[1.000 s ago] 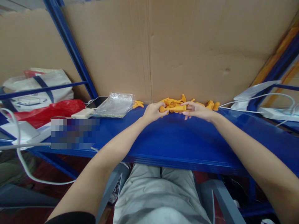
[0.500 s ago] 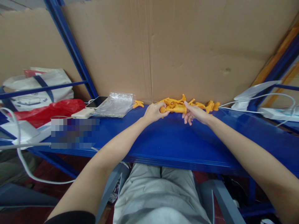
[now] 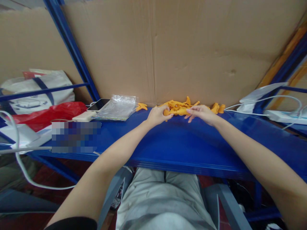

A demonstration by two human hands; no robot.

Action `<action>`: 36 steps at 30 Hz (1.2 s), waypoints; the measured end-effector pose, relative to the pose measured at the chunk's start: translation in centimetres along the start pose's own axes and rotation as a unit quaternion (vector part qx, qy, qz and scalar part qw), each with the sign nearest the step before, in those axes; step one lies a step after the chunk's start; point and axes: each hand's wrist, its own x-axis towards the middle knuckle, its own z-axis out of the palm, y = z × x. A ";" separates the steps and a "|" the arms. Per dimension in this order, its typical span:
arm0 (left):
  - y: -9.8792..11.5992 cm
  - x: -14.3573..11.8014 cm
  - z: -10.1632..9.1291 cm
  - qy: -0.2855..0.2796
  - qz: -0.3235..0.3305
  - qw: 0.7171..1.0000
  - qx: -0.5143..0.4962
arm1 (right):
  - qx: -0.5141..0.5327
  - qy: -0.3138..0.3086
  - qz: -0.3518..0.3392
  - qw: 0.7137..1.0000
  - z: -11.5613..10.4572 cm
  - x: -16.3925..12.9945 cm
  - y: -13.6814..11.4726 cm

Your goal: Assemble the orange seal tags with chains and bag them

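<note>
Left hand was clamped on the left end of the yellow part, thumb and fingers wrapped round it; right hand had its fingertips at the right end, fingers bent, firm pinch or light touch, couldn't tell. Handling it well, my read: left did the anchoring, so that grip needed to stay snug and square; right needed fingertip force only, pushed along the part's long axis, not across it. Both wrists low over the surface was sensible, less to drop. Main risk looked like a sideways slip into the loose stuff behind. The part itself: near the back of the surface, between the hands, lying roughly crosswise. Left end was a rounded knob, middle narrower with shaped detail, right end covered by fingertips. Looked like smooth, rigid plastic; fine joints too small to read. Neighbours, same colour, left to right: a branching piece just beside the clear bag, a pointed, curved piece behind the part, near the cardboard, and a pair of chunky pieces just past the right hand.
</note>
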 end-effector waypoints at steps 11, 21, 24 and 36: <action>0.2 0.0 -0.2 -0.004 -0.011 0.999 0.033 | 0.077 -0.001 0.044 0.996 0.5 0.2 0.1; 0.7 -0.1 -0.3 -0.011 -0.019 0.999 0.049 | 0.120 0.014 0.078 0.990 0.9 0.2 0.1; 0.7 -0.1 -0.2 -0.010 -0.020 0.998 0.058 | 0.135 0.011 0.094 0.986 1.1 0.1 0.0; -2.0 0.2 -0.7 -0.072 -0.021 0.996 0.043 | 0.220 0.141 0.148 0.954 0.1 1.1 0.2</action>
